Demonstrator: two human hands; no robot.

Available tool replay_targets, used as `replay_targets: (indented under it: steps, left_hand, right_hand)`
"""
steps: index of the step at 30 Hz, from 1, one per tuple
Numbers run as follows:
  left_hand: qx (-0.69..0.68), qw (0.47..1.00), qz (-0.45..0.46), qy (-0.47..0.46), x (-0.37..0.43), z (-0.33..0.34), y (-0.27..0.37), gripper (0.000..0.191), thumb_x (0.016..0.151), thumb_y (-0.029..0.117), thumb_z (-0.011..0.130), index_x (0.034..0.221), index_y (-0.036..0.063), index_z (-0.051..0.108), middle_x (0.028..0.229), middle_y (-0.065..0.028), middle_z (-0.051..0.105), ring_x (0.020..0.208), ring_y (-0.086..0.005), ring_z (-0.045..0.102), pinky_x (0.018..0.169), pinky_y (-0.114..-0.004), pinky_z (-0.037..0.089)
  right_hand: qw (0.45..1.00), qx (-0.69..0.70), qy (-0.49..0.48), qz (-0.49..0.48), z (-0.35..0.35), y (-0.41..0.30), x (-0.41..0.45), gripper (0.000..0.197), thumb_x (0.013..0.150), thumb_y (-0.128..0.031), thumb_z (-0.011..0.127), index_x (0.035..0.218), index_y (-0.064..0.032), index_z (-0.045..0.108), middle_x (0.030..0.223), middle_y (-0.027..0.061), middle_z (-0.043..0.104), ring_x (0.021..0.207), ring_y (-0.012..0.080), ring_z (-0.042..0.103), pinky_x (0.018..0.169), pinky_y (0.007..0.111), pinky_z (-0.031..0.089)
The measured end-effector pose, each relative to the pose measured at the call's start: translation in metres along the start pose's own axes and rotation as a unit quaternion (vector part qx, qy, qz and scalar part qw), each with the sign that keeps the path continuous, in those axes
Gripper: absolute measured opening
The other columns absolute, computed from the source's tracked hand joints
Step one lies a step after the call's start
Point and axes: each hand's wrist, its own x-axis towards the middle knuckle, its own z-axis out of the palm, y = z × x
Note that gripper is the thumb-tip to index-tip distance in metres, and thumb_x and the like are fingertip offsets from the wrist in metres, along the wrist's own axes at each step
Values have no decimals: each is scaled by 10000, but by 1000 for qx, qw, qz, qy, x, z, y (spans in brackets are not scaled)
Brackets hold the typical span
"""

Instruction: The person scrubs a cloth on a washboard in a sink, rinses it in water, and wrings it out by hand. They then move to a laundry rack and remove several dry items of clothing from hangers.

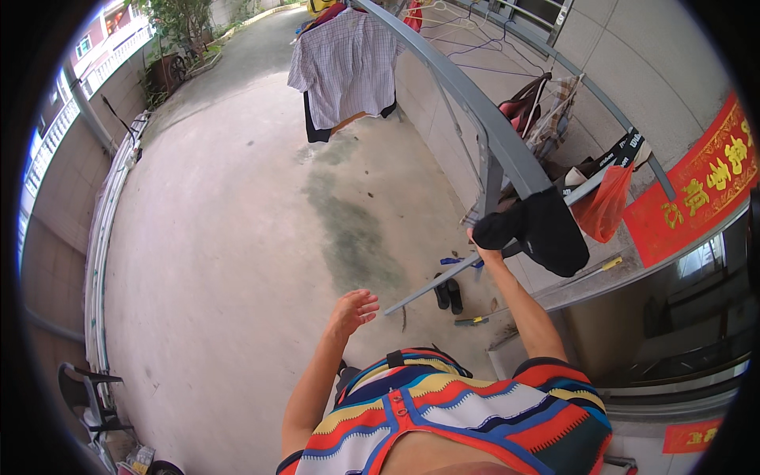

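My left hand (355,310) is in front of my body over the concrete floor, holding nothing, with its fingers apart. My right hand (488,252) reaches up to the near end of a grey metal drying rack (475,104). A black cloth item (549,234), perhaps a cap, hangs over that end of the rack. It covers most of my right fingers, so whether they grip the rack or the cloth is unclear. Farther along the rack hangs a checked short-sleeved shirt (350,68), with darker clothing behind it.
Clothes hangers (496,44) and a red plastic bag (602,202) hang on the rack's wall side. Black shoes (448,294) and a yellow-handled brush (472,320) lie below. Long poles (101,249) run along the left wall, near a black chair (89,392).
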Motion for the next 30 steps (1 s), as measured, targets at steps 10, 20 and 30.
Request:
replay_targets:
  steps: [10,20,30]
  left_hand:
    - [24,999,-32,13,8,-115,96,263,857,211,562,1071,85,475,964,-107,603,820,-224,603,694,-375,502]
    - [8,999,-32,19,98,-174,235,231,855,216,561,1029,82,485,985,-114,601,823,-239,601,709,-373,496]
    - [81,996,22,20,183,-200,457,300,840,235,588,1068,61,501,969,-95,619,829,-204,612,695,-340,505]
  right_hand:
    - [927,-52,220,299,15,-106,-36,732,629,-387,792,1152,9,467,1203,206,470,1047,335,498,866,407,415]
    - [761,-117,-414,487,231,-94,-118,363,703,-216,703,1000,-45,584,844,111,618,830,228,585,793,350,459]
    - [880,-65,-442,159,456,-253,192,346,775,-279,632,996,-18,576,970,141,612,885,241,587,748,357,474]
